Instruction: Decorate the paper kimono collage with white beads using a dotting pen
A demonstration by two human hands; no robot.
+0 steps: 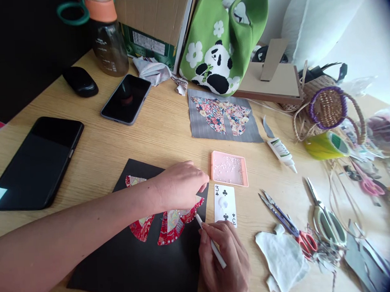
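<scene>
A black sheet (168,276) bears a wing-shaped piece of red patterned fabric (143,228), its scalloped edge partly lined with small white beads. My right hand (224,256) grips a white pen-like stick (216,252), whose tip touches the fabric's right edge. Across the sheet reaches my left arm; my left hand (180,185) is closed above the fabric's upper right part, fingers curled under, and whatever they hold is hidden. Just beyond it stands a pink tray (247,174) of tiny white beads. A three of clubs playing card (220,218) carries a white blob, beside my right hand.
Thread snips (284,217), scissors (327,222) and a white cloth (280,258) lie at right. Behind are a glue bottle (281,151), a grey sheet with floral fabric (197,128), a green panda bag (190,38), phones (126,99) and a bottle (110,50).
</scene>
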